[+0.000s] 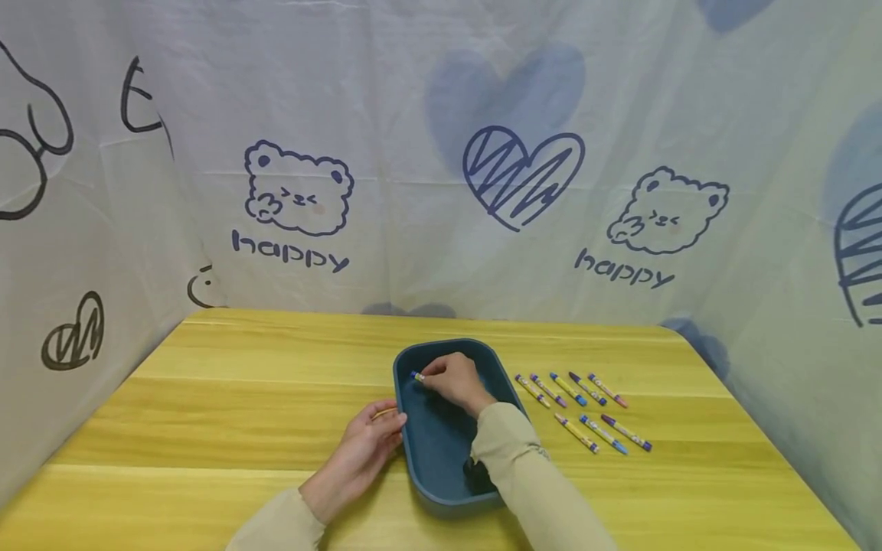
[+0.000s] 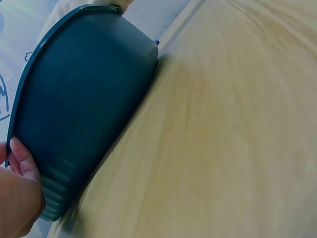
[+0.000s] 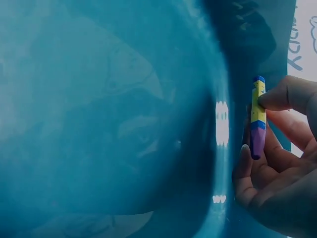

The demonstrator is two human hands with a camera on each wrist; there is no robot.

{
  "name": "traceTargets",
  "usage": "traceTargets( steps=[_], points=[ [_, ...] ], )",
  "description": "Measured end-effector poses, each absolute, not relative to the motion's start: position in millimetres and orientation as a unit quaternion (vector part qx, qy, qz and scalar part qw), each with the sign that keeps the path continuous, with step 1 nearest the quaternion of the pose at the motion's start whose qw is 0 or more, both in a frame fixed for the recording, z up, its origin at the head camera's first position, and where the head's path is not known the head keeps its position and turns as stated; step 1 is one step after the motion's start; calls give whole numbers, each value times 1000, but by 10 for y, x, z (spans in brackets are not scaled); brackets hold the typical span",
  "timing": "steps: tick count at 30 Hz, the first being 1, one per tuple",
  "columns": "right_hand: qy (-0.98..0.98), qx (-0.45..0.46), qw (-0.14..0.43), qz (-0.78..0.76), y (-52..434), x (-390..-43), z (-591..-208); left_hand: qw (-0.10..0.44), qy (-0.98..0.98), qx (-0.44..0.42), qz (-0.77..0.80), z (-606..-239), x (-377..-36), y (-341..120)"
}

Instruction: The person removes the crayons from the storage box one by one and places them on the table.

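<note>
A dark teal plastic bin point(image 1: 437, 451) with rounded corners stands on the table. My left hand point(image 1: 368, 444) holds its left side, the thumb at the rim and the fingers against the outer wall point(image 2: 84, 89). Inside the bin, near its far left corner, my right hand point(image 1: 455, 379) pinches a crayon point(image 1: 417, 376) between thumb and fingers. The right wrist view shows this crayon point(image 3: 257, 116) with a purple tip, a yellow wrapper and blue bands, close to the bin wall. Part of the bin's right side is hidden behind the right sleeve.
Several crayons lie in two rows right of the bin, among them a light blue crayon point(image 1: 603, 434) and a purple one point(image 1: 626, 432). The yellow wood-grain table point(image 1: 241, 398) ends at a printed white curtain point(image 1: 406, 214) behind and on both sides.
</note>
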State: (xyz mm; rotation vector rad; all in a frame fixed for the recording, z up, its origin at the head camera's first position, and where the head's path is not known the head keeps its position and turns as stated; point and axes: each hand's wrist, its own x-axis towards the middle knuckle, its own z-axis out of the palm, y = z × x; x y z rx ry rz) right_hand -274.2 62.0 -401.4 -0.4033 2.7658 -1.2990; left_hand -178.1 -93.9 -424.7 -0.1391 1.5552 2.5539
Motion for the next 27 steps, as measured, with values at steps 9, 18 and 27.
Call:
traceTargets(
  steps=[9, 18, 27],
  points=[
    [899, -119, 8, -421, 648, -2757, -3920, 72, 519, -46, 850, -4244, -1776, -942],
    [884, -130, -1, -449, 660, -2710, -3855, 70, 519, -43, 851, -4272, -1772, -952],
    [866, -151, 16, -477, 707, -2691, -3617, 72, 519, -40, 850, -4258, -1767, -958]
  ],
)
